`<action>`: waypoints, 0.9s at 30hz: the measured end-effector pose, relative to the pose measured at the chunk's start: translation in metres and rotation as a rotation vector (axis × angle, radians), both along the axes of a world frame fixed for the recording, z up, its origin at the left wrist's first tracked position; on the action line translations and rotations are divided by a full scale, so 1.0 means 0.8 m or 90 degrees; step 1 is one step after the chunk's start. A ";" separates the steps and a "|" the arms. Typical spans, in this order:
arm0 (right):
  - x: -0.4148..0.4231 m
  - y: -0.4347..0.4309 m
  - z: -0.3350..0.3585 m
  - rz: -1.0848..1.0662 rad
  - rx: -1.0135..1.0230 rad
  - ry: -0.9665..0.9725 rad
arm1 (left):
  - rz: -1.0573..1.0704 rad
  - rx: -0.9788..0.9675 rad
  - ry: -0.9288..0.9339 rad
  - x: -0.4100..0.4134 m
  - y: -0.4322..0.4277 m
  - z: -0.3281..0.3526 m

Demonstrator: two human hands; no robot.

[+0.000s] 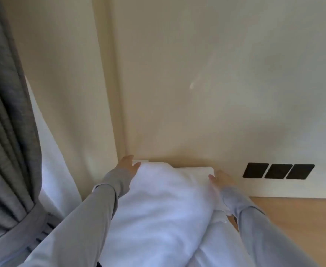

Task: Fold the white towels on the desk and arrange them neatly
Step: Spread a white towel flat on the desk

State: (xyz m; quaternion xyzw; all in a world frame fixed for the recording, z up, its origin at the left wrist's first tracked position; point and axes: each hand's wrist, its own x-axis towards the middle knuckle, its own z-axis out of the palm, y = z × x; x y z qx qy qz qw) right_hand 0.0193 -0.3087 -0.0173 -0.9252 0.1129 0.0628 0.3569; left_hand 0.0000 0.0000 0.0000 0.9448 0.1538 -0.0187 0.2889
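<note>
A big white towel [164, 199] lies in a soft, puffy heap on the left end of the wooden tabletop [293, 218], pushed up close to the cream wall [197, 93]. More white cloth spreads out under the towel on the near side. The person reaches out with both arms in grey sleeves [92, 218]. The left hand [128, 163] is at the far left corner of the towel, and its fingers touch the cloth there. The picture is too blurry to tell if that hand is holding on. The right hand [222, 179] is at the far right corner of the towel and pinches the edge, with the thumb on top. To the right of the towel, three black squares [278, 171] sit in a row low on the wall. To the left of the towel hangs a thin white curtain [48, 170], and left of that a thick grey curtain [8, 132] with a band tied round it.
</note>
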 end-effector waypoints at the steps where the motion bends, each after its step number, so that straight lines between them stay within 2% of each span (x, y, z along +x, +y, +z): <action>1: -0.006 0.002 -0.013 -0.028 0.019 0.035 | 0.019 -0.016 0.014 -0.004 0.002 -0.009; 5: -0.026 0.004 -0.049 -0.136 0.149 0.056 | 0.067 -0.089 0.039 -0.007 0.009 -0.051; 8: -0.025 0.010 -0.048 -0.204 0.238 0.032 | 0.076 -0.073 0.045 -0.002 0.008 -0.073; 11: -0.023 0.017 -0.042 -0.242 0.348 0.064 | 0.087 -0.033 0.038 0.002 0.001 -0.089; 14: -0.023 0.020 -0.027 -0.219 0.431 0.088 | 0.099 -0.004 0.032 0.007 -0.009 -0.093; 22: -0.064 0.003 0.018 -0.102 0.625 -0.134 | 0.139 -0.020 0.018 0.017 -0.007 -0.092; 24: -0.077 -0.008 0.033 -0.063 0.628 -0.188 | 0.121 -0.083 0.049 0.024 -0.005 -0.090; 27: -0.087 -0.022 0.056 -0.068 0.591 -0.242 | 0.125 -0.320 0.068 0.034 -0.011 -0.085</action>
